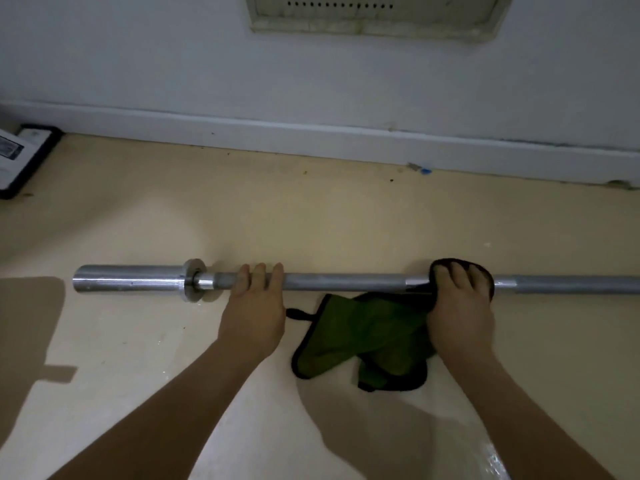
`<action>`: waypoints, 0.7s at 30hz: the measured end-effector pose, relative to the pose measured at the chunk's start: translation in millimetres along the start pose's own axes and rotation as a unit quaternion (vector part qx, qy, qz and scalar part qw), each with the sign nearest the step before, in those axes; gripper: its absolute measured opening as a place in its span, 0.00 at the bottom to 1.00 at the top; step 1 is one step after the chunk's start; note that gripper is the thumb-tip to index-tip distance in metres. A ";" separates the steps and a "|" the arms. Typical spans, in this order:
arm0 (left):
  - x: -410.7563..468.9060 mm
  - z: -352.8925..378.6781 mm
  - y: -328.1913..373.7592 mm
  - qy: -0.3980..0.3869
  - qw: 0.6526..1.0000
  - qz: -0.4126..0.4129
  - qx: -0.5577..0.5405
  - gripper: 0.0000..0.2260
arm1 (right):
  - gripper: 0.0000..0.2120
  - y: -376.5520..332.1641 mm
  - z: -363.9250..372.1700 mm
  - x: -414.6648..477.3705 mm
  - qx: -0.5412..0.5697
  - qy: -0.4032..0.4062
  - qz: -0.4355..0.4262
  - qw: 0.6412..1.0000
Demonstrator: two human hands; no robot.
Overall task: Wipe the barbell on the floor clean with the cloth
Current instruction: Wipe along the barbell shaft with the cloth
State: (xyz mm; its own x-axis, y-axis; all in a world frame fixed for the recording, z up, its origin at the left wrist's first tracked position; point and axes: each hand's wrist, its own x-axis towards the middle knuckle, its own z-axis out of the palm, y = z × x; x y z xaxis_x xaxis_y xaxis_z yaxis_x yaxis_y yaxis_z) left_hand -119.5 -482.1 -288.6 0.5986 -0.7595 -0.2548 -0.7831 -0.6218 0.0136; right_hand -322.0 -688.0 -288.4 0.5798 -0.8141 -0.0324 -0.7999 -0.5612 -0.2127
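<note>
A steel barbell (346, 281) lies across the beige floor, its thick sleeve and collar at the left and its shaft running off the right edge. My left hand (254, 306) rests on the shaft just right of the collar, fingers curled over it. My right hand (460, 303) presses a green cloth with black trim (363, 336) onto the shaft farther right. One end of the cloth wraps over the bar under my fingers. The rest of the cloth trails on the floor between my two hands.
A white wall with a baseboard (311, 136) runs close behind the bar. A vent panel (374, 12) sits in the wall above. A black-edged white object (20, 157) lies at the far left. Small bits of debris (420, 169) lie by the baseboard.
</note>
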 end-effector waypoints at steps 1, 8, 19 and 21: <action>0.9 -3.4 7.3 0.003 1.000 -0.016 -0.002 0.31 | 0.21 -24.7 5.9 -1.2 0.008 -0.005 0.005 1.000; -23.2 -21.6 90.3 -0.054 0.994 0.095 -0.020 0.37 | 0.25 -22.4 10.3 -2.7 0.005 -0.064 -0.190 0.980; -20.8 -26.9 64.0 -0.024 0.956 0.048 -0.288 0.28 | 0.26 -112.5 1.6 -18.0 0.268 -0.238 -0.074 0.931; -27.5 -30.7 53.1 0.087 0.938 -0.012 -0.336 0.22 | 0.22 -99.9 -25.9 -8.0 0.452 -0.308 -0.033 0.836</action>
State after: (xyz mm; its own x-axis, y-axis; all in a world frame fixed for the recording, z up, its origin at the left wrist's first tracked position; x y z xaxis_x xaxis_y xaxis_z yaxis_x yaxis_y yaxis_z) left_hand -172.4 -500.0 -251.1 0.6788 -0.7273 -0.1015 -0.5214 -0.5746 0.6308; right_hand -250.8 -629.3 -241.6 0.8107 -0.3983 -0.4292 -0.4800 -0.0323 -0.8767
